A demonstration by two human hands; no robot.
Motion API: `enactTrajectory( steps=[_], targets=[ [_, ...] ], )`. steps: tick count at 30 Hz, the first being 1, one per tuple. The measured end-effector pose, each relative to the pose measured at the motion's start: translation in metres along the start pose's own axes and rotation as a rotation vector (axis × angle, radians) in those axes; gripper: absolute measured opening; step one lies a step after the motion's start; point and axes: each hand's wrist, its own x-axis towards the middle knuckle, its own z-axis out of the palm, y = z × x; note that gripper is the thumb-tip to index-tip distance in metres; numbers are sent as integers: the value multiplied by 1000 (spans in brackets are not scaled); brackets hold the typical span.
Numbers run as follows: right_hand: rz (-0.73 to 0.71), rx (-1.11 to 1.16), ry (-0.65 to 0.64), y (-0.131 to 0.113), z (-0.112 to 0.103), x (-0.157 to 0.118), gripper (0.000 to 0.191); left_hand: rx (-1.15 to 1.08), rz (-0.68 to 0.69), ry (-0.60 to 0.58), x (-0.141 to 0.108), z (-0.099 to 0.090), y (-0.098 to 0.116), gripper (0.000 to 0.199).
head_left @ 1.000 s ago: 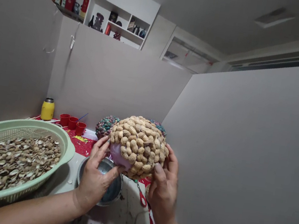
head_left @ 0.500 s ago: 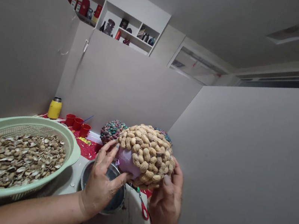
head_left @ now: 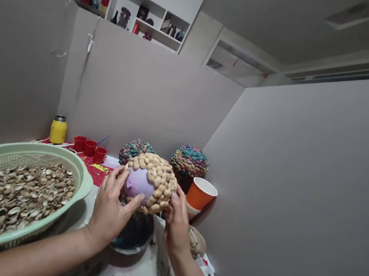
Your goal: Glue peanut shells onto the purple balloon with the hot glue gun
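Between my two hands is a purple balloon (head_left: 138, 182) largely covered in peanut shells (head_left: 160, 181), raised over a dark metal bowl (head_left: 136, 233). Its bare patch and knotted end face me. My left hand (head_left: 112, 206) holds the left side, fingers behind and thumb on the bare purple surface. My right hand (head_left: 177, 221) grips the shell-covered right side. Behind it stand two finished-looking colored balls, one multicolored ball (head_left: 190, 160) at the right and another colored ball (head_left: 135, 150) at the left.
A green colander (head_left: 84, 183) full of half shells (head_left: 13, 204) fills the left. Red cups (head_left: 90, 148) and a yellow jar (head_left: 58, 130) stand at the back left. Orange paper cups (head_left: 198, 194) and a roll of twine (head_left: 196, 242) are on the right, beside a grey partition (head_left: 285, 186).
The peanut-covered balloon has moved away from me and turned, showing more of its purple patch. Both hands moved with it. The orange cups and right-hand colored ball now show.
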Motion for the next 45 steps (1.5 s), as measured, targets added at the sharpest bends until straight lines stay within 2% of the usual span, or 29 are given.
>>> enactTrajectory(
  steps=[7,15,23,32,39,45],
  targets=[
    [21,-123,-28,28,-4,4,56,166,-49,-64,-16,4,-27,50],
    [-68,-234,-2,35,-7,6,52,211,0,-89,-28,-3,-21,47],
    [-145,-271,16,37,-3,-3,48,225,28,-87,-45,-4,-30,49],
    [-131,-262,89,52,-9,-5,51,234,71,-116,-59,-3,-35,56],
    [-122,-277,80,53,-12,-4,50,149,77,-119,-59,-8,-33,60],
    [-99,-345,30,45,-10,-2,46,121,53,-168,-63,-13,-44,55]
  ],
)
